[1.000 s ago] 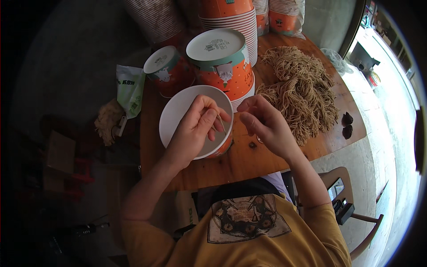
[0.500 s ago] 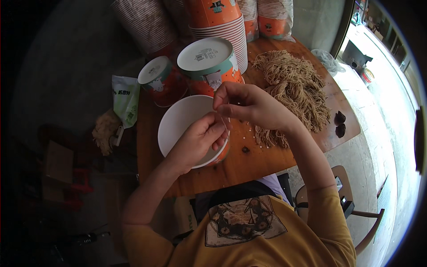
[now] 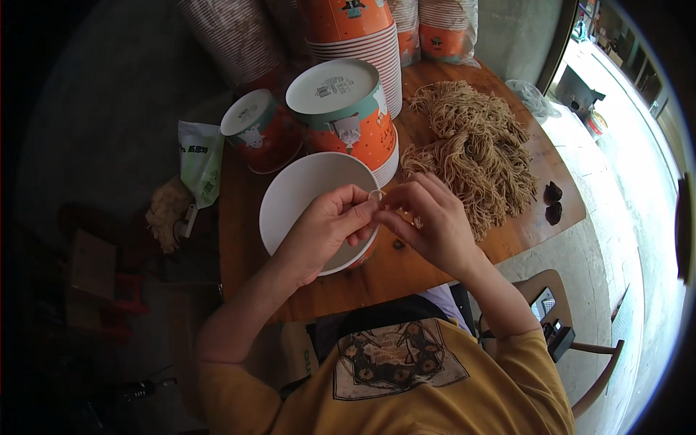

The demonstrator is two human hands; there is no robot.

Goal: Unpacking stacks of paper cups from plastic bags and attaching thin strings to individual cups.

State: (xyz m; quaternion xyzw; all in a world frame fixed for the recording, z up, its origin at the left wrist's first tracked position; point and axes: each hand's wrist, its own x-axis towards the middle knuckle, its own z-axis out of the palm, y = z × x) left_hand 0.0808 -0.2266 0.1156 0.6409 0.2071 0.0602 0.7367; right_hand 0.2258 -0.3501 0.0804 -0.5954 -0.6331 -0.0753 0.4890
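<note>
Over the right rim of a white-lined paper bucket (image 3: 284, 194), my two hands meet fingertip to fingertip. Between them a thin pale strand (image 3: 375, 193) bends into a small loop. My left hand (image 3: 326, 230) is closed, pinching the strand between thumb and fingers. Thumb and fingertips of my right hand (image 3: 433, 226) are also drawn together at the strand, the other fingers curled. To the right of the bucket lies a large tangled heap of tan, string-like strands (image 3: 482, 156), close behind my right hand.
Upturned orange-and-green paper buckets (image 3: 337, 83) and a smaller upturned one (image 3: 250, 109) stand behind the open bucket. Stacked buckets (image 3: 362, 51) rise at the back. A green-white packet (image 3: 201, 163) lies at the left edge. Two dark pieces (image 3: 554, 203) sit on the wooden table (image 3: 326, 301).
My right hand has come down from above the left hand to beside it, on the right. The strand now shows as a loop between them. My left hand has hardly moved.
</note>
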